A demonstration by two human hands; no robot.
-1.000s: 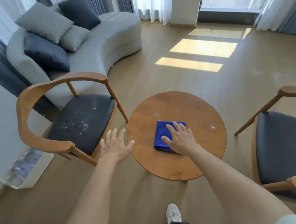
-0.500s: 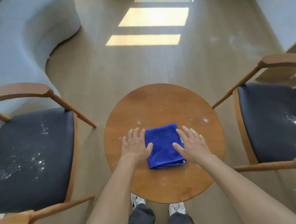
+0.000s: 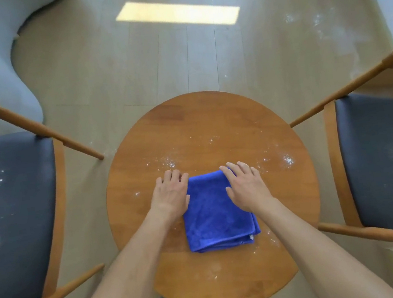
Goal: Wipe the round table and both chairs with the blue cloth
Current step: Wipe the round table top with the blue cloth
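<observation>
Presently, left hand [image 3: 171, 197] and right hand [image 3: 247, 188] rest flat, fingers straight, apart, on opposite edges of folded blue microfibre cloth [image 3: 215, 217]; round wooden table [image 3: 212, 126] beneath, white specks beyond fingertips.

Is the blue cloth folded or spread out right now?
Folded. The blue cloth lies as a compact square on the round wooden table, with stacked layer edges showing along its near side.

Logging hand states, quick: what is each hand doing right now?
Left hand: open, flat at the blue cloth's left edge.
Right hand: open, flat on the cloth.
</observation>
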